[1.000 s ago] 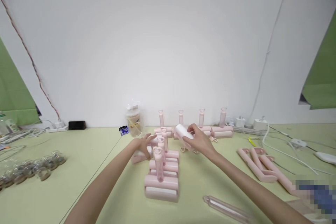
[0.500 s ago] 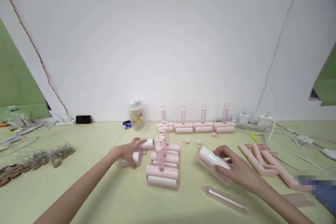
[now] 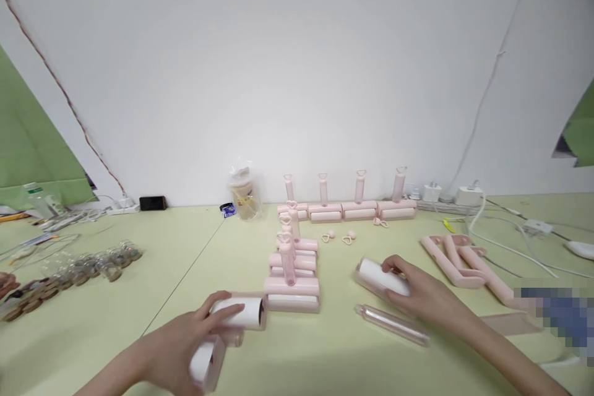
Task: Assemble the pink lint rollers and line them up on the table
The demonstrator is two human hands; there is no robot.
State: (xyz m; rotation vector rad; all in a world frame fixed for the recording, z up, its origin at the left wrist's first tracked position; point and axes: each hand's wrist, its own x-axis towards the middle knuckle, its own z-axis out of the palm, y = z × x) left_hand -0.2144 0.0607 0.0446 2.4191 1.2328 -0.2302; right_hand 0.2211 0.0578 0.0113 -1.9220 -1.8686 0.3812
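My left hand (image 3: 183, 334) is curved over two lint roller heads near the front of the table. One white sticky roll (image 3: 239, 312) in a pink frame lies under the fingertips. A second roll (image 3: 203, 362) pokes out below the palm, with a clear handle piece (image 3: 229, 337) between them. My right hand (image 3: 415, 291) grips another lint roller head (image 3: 381, 278), a white roll in a pink translucent cover, with thumb and fingers round its right end. Just below it lies a clear pink tube handle (image 3: 392, 325). Between my hands, pink lint rollers (image 3: 292, 294) stand in a column.
A row of upright pink lint rollers (image 3: 343, 210) lines the wall. Small heart-shaped loops (image 3: 349, 237) lie before it. Pink frame parts (image 3: 457, 266) and white cables (image 3: 505, 229) are on the right; glass domes with wooden bases (image 3: 78, 272) are on the left. A bagged cup (image 3: 245, 198) stands behind.
My left hand has come closer with the two roller heads, now left of the nearest standing roller. My right hand still holds its roller head, slightly shifted. The view has tilted a little.
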